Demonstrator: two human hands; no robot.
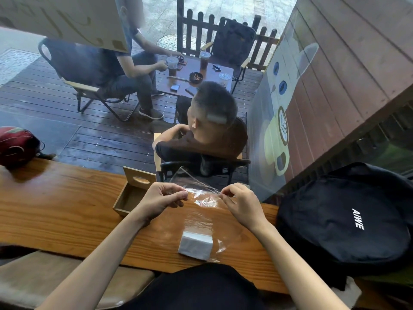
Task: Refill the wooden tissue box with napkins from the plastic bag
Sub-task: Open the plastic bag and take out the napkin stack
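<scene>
The mouth of the plastic bag (pixel 201 198) is pinched by left hand (pixel 159 199) and right hand (pixel 242 203); opening is judged underway. Napkins (pixel 195 245) must next be drawn out toward the open wooden tissue box (pixel 131 193).

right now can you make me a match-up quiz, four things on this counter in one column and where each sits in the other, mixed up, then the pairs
Things
1. wooden tissue box
2. stack of napkins
3. black backpack
4. red bag

Places
A. far left end of the counter
B. inside the clear plastic bag, nearest the person
C. right end, by the window
D. lid up, just beyond the left hand

Pairs: 1-D, 2-B, 3-C, 4-A
</scene>
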